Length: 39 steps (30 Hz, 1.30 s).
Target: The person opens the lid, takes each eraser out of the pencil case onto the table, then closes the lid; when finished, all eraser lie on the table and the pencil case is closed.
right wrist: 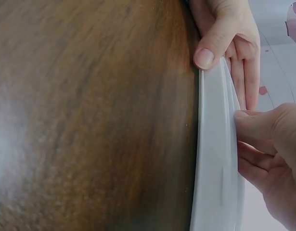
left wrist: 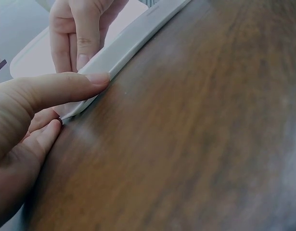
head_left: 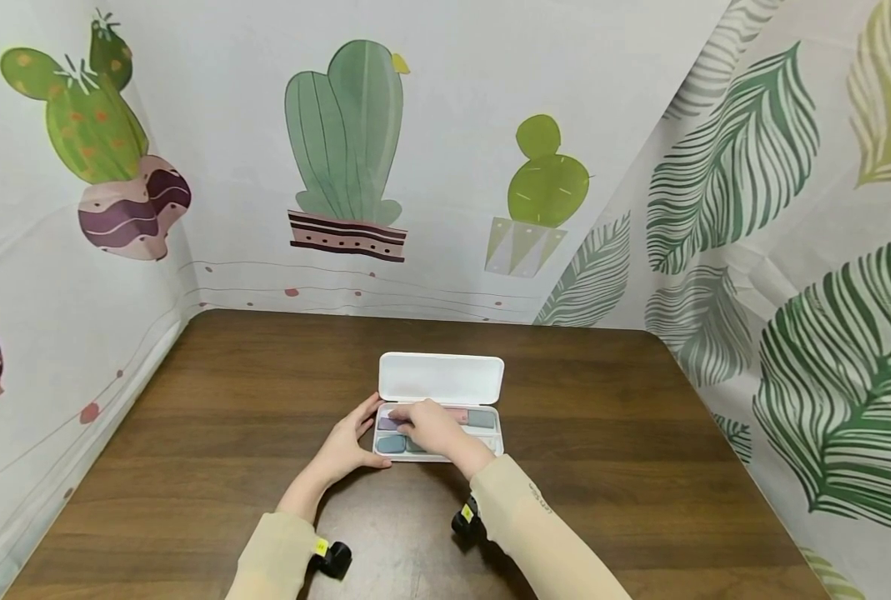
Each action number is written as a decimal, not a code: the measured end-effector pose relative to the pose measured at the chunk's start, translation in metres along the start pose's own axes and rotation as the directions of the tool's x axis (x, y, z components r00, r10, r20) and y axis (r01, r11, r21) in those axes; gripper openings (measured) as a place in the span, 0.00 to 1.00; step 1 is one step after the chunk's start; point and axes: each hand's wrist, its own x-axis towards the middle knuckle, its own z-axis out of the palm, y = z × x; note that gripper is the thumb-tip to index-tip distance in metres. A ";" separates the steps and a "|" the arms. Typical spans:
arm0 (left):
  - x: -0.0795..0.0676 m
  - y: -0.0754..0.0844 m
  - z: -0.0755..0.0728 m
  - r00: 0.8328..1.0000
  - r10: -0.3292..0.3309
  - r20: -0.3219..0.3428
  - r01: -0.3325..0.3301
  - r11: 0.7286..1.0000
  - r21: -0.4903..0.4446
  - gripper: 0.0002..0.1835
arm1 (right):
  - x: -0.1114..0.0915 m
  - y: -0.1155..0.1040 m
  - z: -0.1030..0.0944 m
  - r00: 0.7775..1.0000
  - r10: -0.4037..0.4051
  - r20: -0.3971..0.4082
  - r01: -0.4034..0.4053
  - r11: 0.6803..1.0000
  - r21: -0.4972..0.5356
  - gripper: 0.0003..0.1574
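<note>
A white hinged case [head_left: 499,454] lies on the table with its lid [head_left: 441,377] raised. Inside are compartments with coloured blocks: lavender [head_left: 388,423], blue [head_left: 392,444], pink [head_left: 458,415] and grey-green [head_left: 481,419]. My left hand [head_left: 345,442] grips the case's left end, its thumb [left wrist: 97,78] on the front wall and its fingers around the side. My right hand [head_left: 437,429] reaches over the case, pinching the lavender block between thumb and fingers. In the right wrist view the case's wall [right wrist: 216,144] hides those fingertips.
The case stands on a brown wooden table [head_left: 610,467]. Behind it and at both sides hang white cloths [head_left: 445,150] printed with cacti and leaves. A small black camera [head_left: 332,560] is strapped at the left wrist, another [head_left: 466,523] at the right.
</note>
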 end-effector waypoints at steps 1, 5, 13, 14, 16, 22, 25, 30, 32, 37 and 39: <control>0.000 0.000 0.000 1.000 0.000 0.000 0.000 1.000 0.002 0.60 | 0.000 0.000 0.000 1.000 -0.001 -0.003 0.001 1.000 0.004 0.15; 0.000 -0.001 0.000 1.000 -0.007 -0.002 0.007 1.000 0.013 0.60 | 0.001 0.000 0.001 1.000 -0.012 -0.018 0.012 1.000 0.012 0.15; 0.001 0.000 0.000 1.000 -0.008 -0.004 0.009 1.000 0.018 0.60 | -0.001 -0.001 0.002 0.999 0.008 -0.049 -0.006 0.999 0.052 0.16; 0.001 0.000 0.000 1.000 -0.008 -0.004 0.008 1.000 0.017 0.60 | -0.001 -0.001 0.003 0.998 0.013 -0.054 -0.009 0.998 0.062 0.16; 0.001 0.000 0.000 1.000 -0.006 -0.006 0.006 1.000 0.014 0.60 | -0.001 -0.001 0.003 0.998 0.020 -0.064 -0.015 0.996 0.090 0.16; 0.000 -0.001 0.001 1.000 0.000 -0.011 0.000 1.000 0.011 0.60 | 0.000 0.003 0.005 0.997 0.030 -0.075 -0.019 0.989 0.144 0.14; 0.000 -0.001 0.000 1.000 -0.003 -0.010 0.004 1.000 0.010 0.61 | -0.001 0.004 0.004 0.997 0.033 -0.068 -0.024 0.990 0.140 0.13; 0.000 -0.001 0.000 1.000 -0.009 -0.010 0.009 1.000 0.006 0.61 | -0.003 0.004 0.003 0.997 0.042 -0.070 -0.033 0.991 0.132 0.13; 0.001 -0.001 0.000 1.000 -0.008 -0.010 0.008 1.000 0.006 0.61 | -0.003 0.004 0.003 0.996 0.045 -0.073 -0.035 0.991 0.130 0.13; 0.001 -0.002 0.000 1.000 -0.001 -0.010 0.001 1.000 0.010 0.61 | -0.003 0.005 0.004 0.996 0.048 -0.080 -0.038 0.992 0.123 0.13; 0.001 -0.002 0.000 1.000 0.002 -0.010 -0.002 1.000 0.008 0.61 | -0.003 0.006 0.005 0.995 0.050 -0.086 -0.039 0.991 0.124 0.13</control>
